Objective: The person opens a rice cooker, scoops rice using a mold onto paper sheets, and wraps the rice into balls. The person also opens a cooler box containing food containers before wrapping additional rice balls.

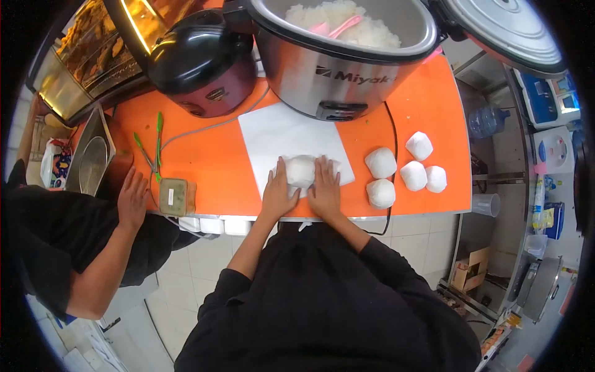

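A white paper-wrapped bundle [301, 172] lies near the front edge of the stack of white paper sheets [291, 133]. My left hand [280, 192] presses along its left side, fingers pointing away from me. On the opposite side my right hand [325, 191] holds it the same way, so the bundle is gripped between both hands. Its contents are hidden by the wrapping. To the right, several finished-looking white wrapped bundles [380, 162] sit on the orange table [217, 155].
Beyond the paper stands a large open Miyako rice cooker [334, 74] with rice [378, 34] and a pink scoop [345, 26]. A smaller dark cooker [211, 74], green-handled tongs [159, 139] and a lidded container [177, 196] are left. A co-worker's hand [132, 201] rests at the table edge.
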{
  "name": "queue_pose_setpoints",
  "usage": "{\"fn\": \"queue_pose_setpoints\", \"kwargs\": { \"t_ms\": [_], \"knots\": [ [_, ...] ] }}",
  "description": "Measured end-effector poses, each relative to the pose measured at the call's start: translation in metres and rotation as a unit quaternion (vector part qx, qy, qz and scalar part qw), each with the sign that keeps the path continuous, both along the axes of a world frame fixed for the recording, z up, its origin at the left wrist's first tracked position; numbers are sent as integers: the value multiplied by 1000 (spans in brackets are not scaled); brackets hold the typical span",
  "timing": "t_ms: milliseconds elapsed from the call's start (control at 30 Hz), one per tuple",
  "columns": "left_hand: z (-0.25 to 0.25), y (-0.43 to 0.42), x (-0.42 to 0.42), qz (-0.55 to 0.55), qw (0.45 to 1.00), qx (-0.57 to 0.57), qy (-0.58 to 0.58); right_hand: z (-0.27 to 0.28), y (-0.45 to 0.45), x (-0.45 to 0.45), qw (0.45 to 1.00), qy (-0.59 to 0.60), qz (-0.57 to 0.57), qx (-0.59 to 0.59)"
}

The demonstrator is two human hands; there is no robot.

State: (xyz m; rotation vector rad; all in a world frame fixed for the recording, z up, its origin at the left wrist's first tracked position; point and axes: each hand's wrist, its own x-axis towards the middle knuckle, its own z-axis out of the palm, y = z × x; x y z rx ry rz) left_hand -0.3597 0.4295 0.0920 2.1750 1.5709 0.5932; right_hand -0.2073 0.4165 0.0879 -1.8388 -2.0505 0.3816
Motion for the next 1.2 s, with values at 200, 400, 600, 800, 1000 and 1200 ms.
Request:
{"fn": "queue_pose_setpoints", "kwargs": {
  "t_ms": [200,400,600,800,1000,1200],
  "knots": [
    [12,-12,23,40,977,-79,-193,9,6,-17,802,590,-64,-71],
    [31,-8,65,118,874,-56,-468,44,19,-18,644,737,-186,-86],
    [88,-2,85,189,673,-220,-680,86,-1,6,704,707,-68,-32],
    [60,-8,102,65,738,-182,-647,123,-14,65,821,562,-51,-91],
    [52,13,101,18,884,-96,-457,105,36,147,877,431,-106,-185],
    [-3,8,15,230,961,12,155,33,114,218,902,357,-212,-118]
  ]
}}
